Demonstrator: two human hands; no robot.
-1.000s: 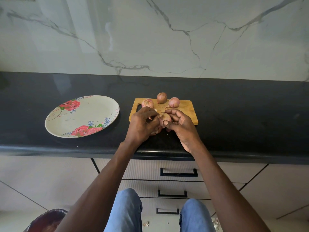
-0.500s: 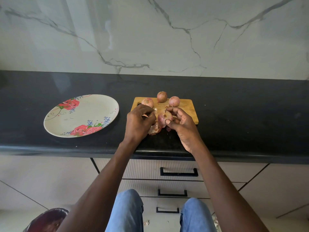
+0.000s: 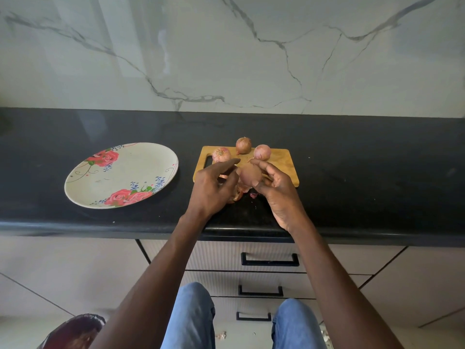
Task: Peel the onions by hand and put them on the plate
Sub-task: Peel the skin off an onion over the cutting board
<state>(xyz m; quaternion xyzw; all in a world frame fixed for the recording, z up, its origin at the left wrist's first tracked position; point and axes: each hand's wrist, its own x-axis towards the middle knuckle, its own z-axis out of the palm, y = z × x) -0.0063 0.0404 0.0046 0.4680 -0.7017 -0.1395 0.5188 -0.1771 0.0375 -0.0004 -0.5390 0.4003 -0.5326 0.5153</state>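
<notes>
My right hand (image 3: 278,190) grips a pinkish onion (image 3: 250,174) above the near edge of the wooden cutting board (image 3: 281,162). Just left of that onion is my left hand (image 3: 212,187), its fingers stretched out and relaxed, holding nothing that I can see. Loose peels (image 3: 237,193) lie on the counter under my hands. Three unpeeled onions sit at the board's far edge: one at the left (image 3: 221,154), one in the middle (image 3: 243,145), one at the right (image 3: 262,152). A floral plate (image 3: 120,175) with nothing on it lies to the left of the board.
The black countertop (image 3: 364,177) runs along a marble wall. Drawers with black handles (image 3: 269,259) are below the counter's front edge. My knees in blue jeans (image 3: 191,316) and a dark bag (image 3: 75,331) are on the floor side.
My left hand has let go of the onion and opened, moving slightly left. The onion in my right hand shows more smooth surface, and peels have dropped onto the counter.
</notes>
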